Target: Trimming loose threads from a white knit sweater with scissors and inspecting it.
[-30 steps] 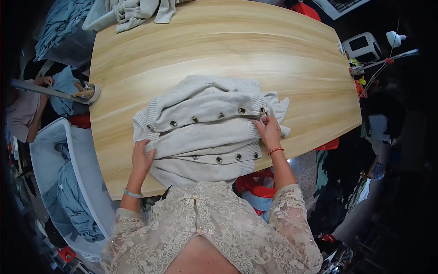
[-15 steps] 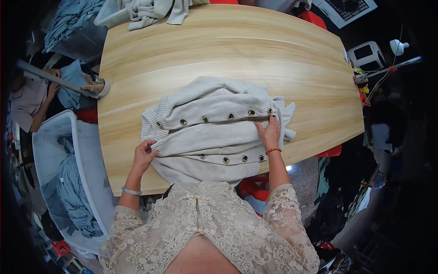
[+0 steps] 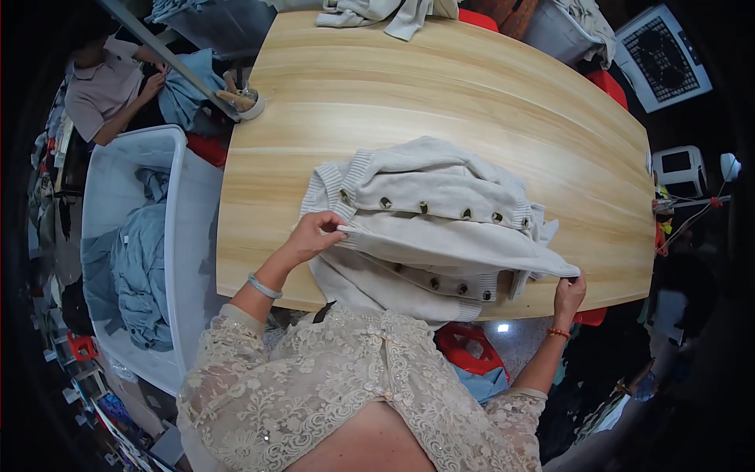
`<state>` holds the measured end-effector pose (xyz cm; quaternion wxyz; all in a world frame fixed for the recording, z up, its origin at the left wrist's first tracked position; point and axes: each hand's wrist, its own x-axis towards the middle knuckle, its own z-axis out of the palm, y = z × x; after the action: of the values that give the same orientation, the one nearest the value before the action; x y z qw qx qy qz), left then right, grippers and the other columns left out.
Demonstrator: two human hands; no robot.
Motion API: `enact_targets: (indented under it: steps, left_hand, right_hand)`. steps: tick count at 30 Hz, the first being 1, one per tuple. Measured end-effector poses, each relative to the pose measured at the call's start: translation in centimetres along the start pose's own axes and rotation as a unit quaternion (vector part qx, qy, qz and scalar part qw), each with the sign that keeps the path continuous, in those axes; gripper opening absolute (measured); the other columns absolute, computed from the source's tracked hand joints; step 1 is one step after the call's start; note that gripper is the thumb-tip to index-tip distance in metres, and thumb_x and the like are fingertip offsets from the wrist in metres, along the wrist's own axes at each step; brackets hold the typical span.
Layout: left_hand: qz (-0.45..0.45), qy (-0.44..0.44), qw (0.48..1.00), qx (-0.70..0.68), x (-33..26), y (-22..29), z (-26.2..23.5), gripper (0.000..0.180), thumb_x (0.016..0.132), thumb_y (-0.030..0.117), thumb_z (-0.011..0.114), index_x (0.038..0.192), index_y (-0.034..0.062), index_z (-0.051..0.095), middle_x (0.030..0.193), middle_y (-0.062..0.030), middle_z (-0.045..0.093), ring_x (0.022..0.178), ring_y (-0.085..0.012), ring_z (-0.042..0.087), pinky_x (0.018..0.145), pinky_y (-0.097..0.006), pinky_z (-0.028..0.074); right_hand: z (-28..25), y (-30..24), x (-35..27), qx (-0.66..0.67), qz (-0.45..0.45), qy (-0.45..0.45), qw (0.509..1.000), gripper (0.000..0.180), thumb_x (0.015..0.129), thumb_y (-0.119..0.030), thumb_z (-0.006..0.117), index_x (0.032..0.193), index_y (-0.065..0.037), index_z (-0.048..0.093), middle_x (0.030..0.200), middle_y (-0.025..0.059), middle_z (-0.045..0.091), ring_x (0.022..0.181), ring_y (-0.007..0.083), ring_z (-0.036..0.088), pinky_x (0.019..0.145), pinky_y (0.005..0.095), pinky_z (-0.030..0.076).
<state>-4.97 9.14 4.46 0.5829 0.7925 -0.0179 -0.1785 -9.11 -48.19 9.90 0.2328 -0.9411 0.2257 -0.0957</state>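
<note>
An off-white knitted cardigan [image 3: 440,185] with ribbed trim and dark buttons lies bunched on the light wooden table, near its front edge. My left hand [image 3: 314,235] pinches a ribbed edge on the cardigan's left side. With closed fingers my right hand [image 3: 569,296] grips another part of it at the right, beyond the table's front edge. Between the two hands a band of the knit is drawn taut, slanting down to the right. Two rows of buttons show, one above this band and one partly covered below it.
The wooden table [image 3: 440,86] has more pale knitwear [image 3: 385,14] at its far edge. At the left stands a white bin [image 3: 177,236] holding blue-grey garments [image 3: 141,267]. A person [image 3: 106,82] handles blue cloth beyond it. A red stool [image 3: 470,350] is below the front edge.
My right hand has left the button row and pulled part of the cardigan out to the right and nearer. My left hand still pinches the left edge. The whole view has shifted.
</note>
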Motion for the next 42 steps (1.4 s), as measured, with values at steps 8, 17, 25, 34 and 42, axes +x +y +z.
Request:
enact_targets:
  steps: [8,17,25,34,42]
  left_hand:
    - [-0.008,0.068,0.997,0.028,1.5,-1.4,2.0,0.016,0.076,0.009,0.071,0.088,0.0003,0.065,0.073,-0.0036,0.065,0.065,-0.0071,0.057,0.062,-0.024,0.049]
    - [-0.023,-0.013,0.987,-0.156,-0.7,-2.3,1.7,0.013,0.081,0.004,0.069,0.092,0.0014,0.064,0.080,0.0020,0.062,0.071,-0.0033,0.055,0.062,-0.019,0.045]
    - [-0.025,0.123,0.976,-0.179,1.6,-3.2,1.7,0.021,0.082,0.005,0.066,0.102,0.0008,0.063,0.079,-0.0012,0.062,0.069,-0.0079,0.058,0.062,-0.021,0.048]
    - [0.071,0.146,0.977,0.137,6.1,-2.4,2.1,0.012,0.078,0.004,0.068,0.089,0.0015,0.065,0.078,-0.0074,0.063,0.066,-0.0127,0.059,0.061,-0.025,0.050]
    - [-0.099,0.009,0.981,-0.164,3.5,0.9,3.3,0.014,0.081,0.009,0.072,0.092,0.0007,0.067,0.080,-0.0016,0.067,0.063,-0.0041,0.055,0.054,-0.019,0.042]
  right_hand:
    - [11.2,-20.5,-7.9,0.200,-0.168,-0.266,0.928,0.042,0.082,-0.006,0.063,0.122,-0.010,0.053,0.124,0.0134,0.055,0.080,0.0264,0.062,0.066,0.0321,0.051]
    - [22.3,-26.4,-14.7,0.309,-0.230,-0.370,0.845,0.020,0.079,-0.011,0.065,0.096,-0.001,0.065,0.079,0.0099,0.065,0.066,0.0176,0.060,0.063,0.0306,0.050]
    - [21.7,-25.4,-14.7,0.296,-0.230,-0.377,0.847,0.018,0.079,-0.009,0.061,0.094,0.001,0.062,0.081,0.0129,0.061,0.066,0.0201,0.059,0.062,0.0306,0.048]
    - [20.4,-27.1,-14.7,0.252,-0.293,-0.321,0.865,0.018,0.078,-0.008,0.061,0.094,-0.003,0.056,0.094,0.0170,0.057,0.081,0.0378,0.059,0.071,0.0436,0.049]
    - [19.3,-27.9,-14.5,0.261,-0.256,-0.204,0.908,0.038,0.076,-0.003,0.064,0.111,-0.003,0.049,0.101,0.0175,0.056,0.088,0.0380,0.059,0.074,0.0444,0.050]
